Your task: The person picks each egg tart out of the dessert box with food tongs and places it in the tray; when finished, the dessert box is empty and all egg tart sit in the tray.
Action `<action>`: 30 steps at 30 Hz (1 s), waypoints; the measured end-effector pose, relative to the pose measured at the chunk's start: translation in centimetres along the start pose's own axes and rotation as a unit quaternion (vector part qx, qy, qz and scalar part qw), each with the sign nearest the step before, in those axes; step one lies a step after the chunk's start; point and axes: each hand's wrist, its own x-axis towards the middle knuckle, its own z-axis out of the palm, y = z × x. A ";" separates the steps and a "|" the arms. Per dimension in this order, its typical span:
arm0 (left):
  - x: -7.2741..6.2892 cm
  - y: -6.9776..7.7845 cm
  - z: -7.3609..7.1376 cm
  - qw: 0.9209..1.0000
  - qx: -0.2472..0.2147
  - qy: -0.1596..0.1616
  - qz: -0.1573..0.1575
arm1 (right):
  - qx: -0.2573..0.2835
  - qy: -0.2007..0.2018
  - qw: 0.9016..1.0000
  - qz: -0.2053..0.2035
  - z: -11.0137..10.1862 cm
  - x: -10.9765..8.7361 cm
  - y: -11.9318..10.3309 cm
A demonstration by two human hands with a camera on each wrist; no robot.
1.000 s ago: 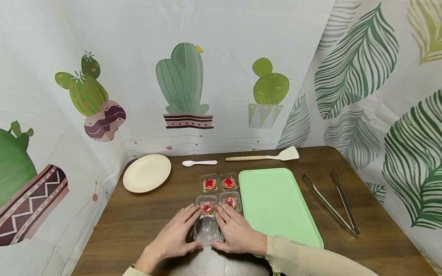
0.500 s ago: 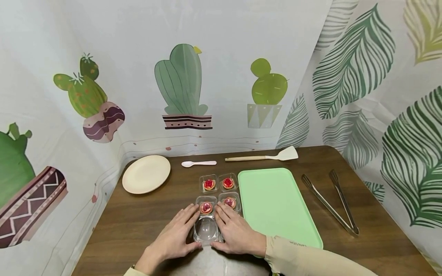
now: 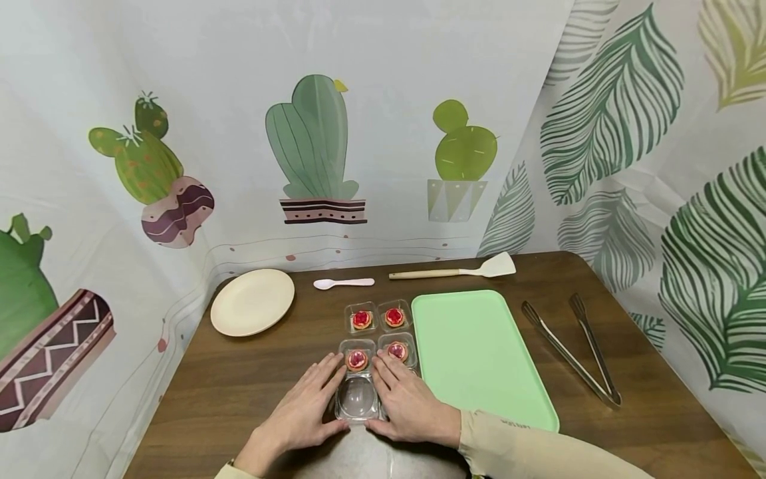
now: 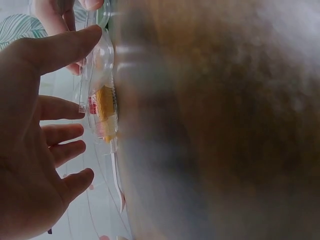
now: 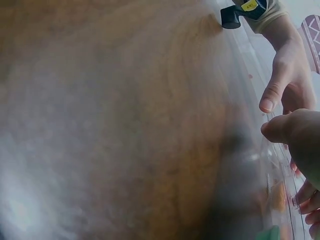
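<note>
A square clear plastic container (image 3: 357,398) with a round hollow lies on the table in front of me, between both hands. My left hand (image 3: 305,404) holds its left side, thumb at the near corner and fingertips at the far one. My right hand (image 3: 413,402) holds the right side the same way and hides part of it. In the left wrist view the left thumb and index fingertip (image 4: 75,114) meet a thin clear edge. Behind the container, several clear tubs hold red-topped tarts; the near left tart (image 3: 357,360) is between the fingertips, the near right tart (image 3: 397,351) just beyond the right fingers.
A green tray (image 3: 481,359) lies to the right, partly under the right forearm. Tongs (image 3: 574,356) lie spread beyond it. A white spatula (image 3: 455,271), a small spoon (image 3: 344,283) and a cream plate (image 3: 253,302) line the table's back. A printed curtain (image 3: 383,133) hangs behind.
Both hands keep the same hold on the clear container. The whole head view shifts very slightly; nothing on the table has visibly moved.
</note>
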 end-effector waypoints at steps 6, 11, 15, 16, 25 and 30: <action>-0.1 0.1 -0.2 1.000 0.004 -0.010 -0.006 | 0.002 0.001 1.000 -0.002 -0.1 -0.1 -0.1; -0.1 0.2 -0.1 1.000 0.009 -0.018 -0.014 | 0.000 -0.016 1.000 0.002 -0.1 -0.2 0.0; -0.1 0.2 -0.2 1.000 0.009 -0.018 -0.016 | 0.006 -0.020 1.000 0.000 -0.4 -0.1 0.3; 0.0 0.2 -0.2 1.000 0.009 -0.018 -0.016 | 0.012 -0.017 1.000 -0.001 -0.6 -0.1 0.5; 0.8 -0.3 -1.6 1.000 -0.014 0.006 -0.003 | 0.071 0.074 0.994 -0.028 -1.8 1.0 2.1; 2.2 -0.6 -2.5 0.999 -0.009 0.048 0.010 | 0.112 0.116 0.987 -0.024 -2.3 1.5 3.2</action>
